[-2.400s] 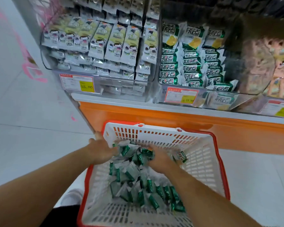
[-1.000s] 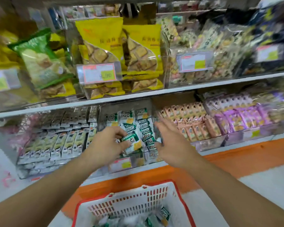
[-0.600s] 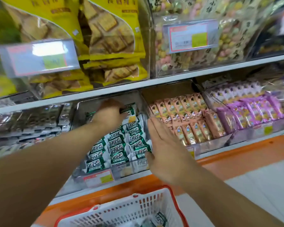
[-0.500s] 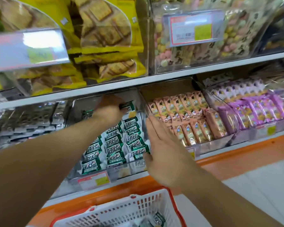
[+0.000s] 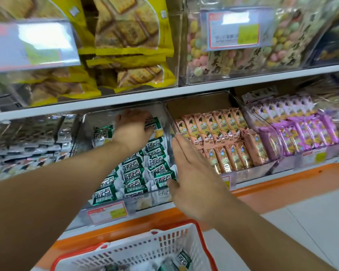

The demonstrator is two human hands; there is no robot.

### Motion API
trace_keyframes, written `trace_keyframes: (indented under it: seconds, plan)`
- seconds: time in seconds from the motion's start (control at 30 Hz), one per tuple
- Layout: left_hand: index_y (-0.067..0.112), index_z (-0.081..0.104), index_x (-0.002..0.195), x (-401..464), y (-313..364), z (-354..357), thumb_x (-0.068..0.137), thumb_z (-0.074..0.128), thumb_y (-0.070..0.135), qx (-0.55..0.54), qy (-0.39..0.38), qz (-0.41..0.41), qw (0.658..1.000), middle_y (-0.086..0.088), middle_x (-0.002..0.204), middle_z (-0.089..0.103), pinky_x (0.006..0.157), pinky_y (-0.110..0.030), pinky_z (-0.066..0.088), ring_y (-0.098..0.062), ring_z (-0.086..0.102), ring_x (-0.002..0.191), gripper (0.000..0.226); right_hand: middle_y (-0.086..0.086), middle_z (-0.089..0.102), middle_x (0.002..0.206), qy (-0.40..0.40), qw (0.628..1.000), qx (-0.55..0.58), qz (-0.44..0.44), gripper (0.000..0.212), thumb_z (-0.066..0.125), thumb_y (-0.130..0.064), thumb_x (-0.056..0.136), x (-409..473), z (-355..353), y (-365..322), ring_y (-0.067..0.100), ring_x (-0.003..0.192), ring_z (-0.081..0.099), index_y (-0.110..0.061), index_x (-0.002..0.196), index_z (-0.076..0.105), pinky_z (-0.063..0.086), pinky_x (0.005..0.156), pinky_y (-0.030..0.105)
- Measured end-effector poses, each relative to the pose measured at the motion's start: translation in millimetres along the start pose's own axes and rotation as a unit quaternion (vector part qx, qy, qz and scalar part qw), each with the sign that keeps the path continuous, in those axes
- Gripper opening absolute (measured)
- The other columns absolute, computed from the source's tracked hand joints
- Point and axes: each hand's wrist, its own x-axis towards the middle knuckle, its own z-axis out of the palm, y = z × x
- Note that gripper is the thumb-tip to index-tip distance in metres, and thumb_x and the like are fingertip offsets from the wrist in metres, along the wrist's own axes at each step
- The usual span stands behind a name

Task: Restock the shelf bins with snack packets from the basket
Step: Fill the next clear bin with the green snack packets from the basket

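On the lower shelf, the left hand (image 5: 134, 128) reaches to the clear bin's (image 5: 123, 114) back edge, fingers curled on one green packet (image 5: 154, 124); three packet rows fill the bin. The right hand (image 5: 194, 173) lies flat, holding nothing, against the bin's right wall. Below, the basket (image 5: 137, 249) shows one clear packet.

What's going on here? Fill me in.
A person is restocking a clear plastic shelf bin with green-and-white snack packets. The left hand reaches deep into the bin and grips packets at the back row. The right hand, fingers straight, is flat against the packets' right side. A white plastic basket with red rim below holds more packets.
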Motion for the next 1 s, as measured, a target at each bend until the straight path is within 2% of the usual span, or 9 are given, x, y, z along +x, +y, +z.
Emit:
trace_keyframes:
  seconds: [0.13, 0.23, 0.33, 0.47, 0.6, 0.7, 0.83, 0.93, 1.0]
  plan:
    - [0.023, 0.068, 0.119, -38, 14, -35, 0.098, 0.060, 0.034, -0.095, -0.003, 0.005, 0.995, -0.003, 0.108, 0.071, 0.091, -0.040, 0.054, -0.029, 0.067, 0.095, 0.025, -0.014, -0.025, 0.171, 0.004, 1.000, -0.008, -0.002, 0.094, 0.055, -0.037, 0.104, 1, 0, 4, 0.008, 0.157, -0.023, -0.026, 0.166, -0.015, -0.006, 0.130, 0.035]
    - [0.022, 0.070, 0.119, -86, 25, -63, 0.103, 0.058, 0.027, -0.166, -0.001, 0.024, 0.986, 0.006, 0.112, 0.070, 0.094, -0.032, 0.050, -0.014, 0.063, 0.101, 0.021, -0.010, -0.011, 0.175, 0.021, 1.000, 0.004, -0.006, 0.092, 0.061, -0.033, 0.102, -3, -2, 1, 0.011, 0.160, -0.015, -0.022, 0.168, -0.002, 0.005, 0.132, 0.039]
    - [0.028, 0.067, 0.112, -147, 26, -87, 0.104, 0.056, 0.027, -0.217, -0.034, 0.035, 0.975, 0.017, 0.103, 0.063, 0.084, -0.008, 0.040, 0.004, 0.055, 0.099, 0.013, -0.004, 0.014, 0.174, 0.073, 0.997, -0.005, -0.017, 0.080, 0.066, -0.030, 0.098, -14, -4, -6, 0.018, 0.160, 0.004, -0.017, 0.165, 0.024, 0.013, 0.131, 0.041]
    - [0.035, 0.065, 0.102, -227, 5, -89, 0.102, 0.058, 0.031, -0.242, -0.084, 0.020, 0.966, 0.021, 0.098, 0.063, 0.073, -0.008, 0.040, 0.007, 0.057, 0.090, 0.008, 0.004, 0.053, 0.140, 0.134, 0.990, -0.043, -0.034, 0.043, 0.064, -0.026, 0.096, -37, 3, -19, 0.025, 0.132, 0.039, -0.013, 0.137, 0.060, 0.039, 0.113, 0.041]
    - [0.037, 0.063, 0.095, -308, -44, -57, 0.101, 0.060, 0.031, -0.207, -0.165, -0.034, 0.964, 0.020, 0.089, 0.062, 0.072, -0.012, 0.044, 0.004, 0.059, 0.082, 0.009, -0.002, 0.056, 0.110, -0.030, 0.999, -0.016, -0.031, 0.016, 0.056, -0.025, 0.100, -65, 48, -45, 0.021, 0.107, 0.054, -0.017, 0.112, 0.063, 0.051, 0.088, 0.039]
    - [0.036, 0.061, 0.104, -357, -86, -22, 0.101, 0.058, 0.037, -0.133, -0.234, -0.112, 0.956, 0.010, 0.101, 0.064, 0.087, -0.038, 0.053, -0.011, 0.063, 0.096, 0.004, 0.003, 0.059, 0.115, -0.186, 0.978, -0.090, -0.029, 0.020, 0.052, -0.028, 0.102, -82, 103, -50, 0.026, 0.109, 0.058, -0.017, 0.116, 0.061, 0.051, 0.085, 0.038]
    - [0.007, 0.047, 0.144, -385, -131, 14, 0.094, 0.052, 0.058, -0.028, -0.280, -0.255, 0.925, -0.019, 0.135, 0.051, 0.101, -0.053, 0.049, -0.042, 0.053, 0.122, 0.071, 0.011, 0.051, 0.138, -0.340, 0.932, -0.109, 0.067, 0.044, 0.055, -0.024, 0.098, -91, 185, -22, 0.032, 0.122, 0.055, -0.012, 0.140, 0.048, 0.052, 0.096, 0.038]
    - [0.011, 0.008, 0.162, -400, -143, 36, 0.096, 0.058, 0.053, -0.025, -0.315, -0.290, 0.903, -0.022, 0.154, 0.029, 0.111, -0.056, 0.039, -0.046, 0.037, 0.138, 0.093, 0.012, 0.053, 0.138, -0.351, 0.922, -0.061, 0.153, 0.046, 0.057, -0.026, 0.101, -87, 228, 1, 0.033, 0.117, 0.058, -0.015, 0.144, 0.047, 0.052, 0.097, 0.040]
    - [0.011, 0.000, 0.163, -409, -142, 50, 0.094, 0.064, 0.050, -0.060, -0.323, -0.282, 0.901, -0.023, 0.156, 0.024, 0.112, -0.060, 0.038, -0.050, 0.035, 0.138, 0.102, 0.016, 0.056, 0.138, -0.338, 0.926, -0.044, 0.165, 0.042, 0.054, -0.028, 0.105, -83, 251, 12, 0.035, 0.121, 0.058, -0.014, 0.144, 0.050, 0.050, 0.102, 0.042]
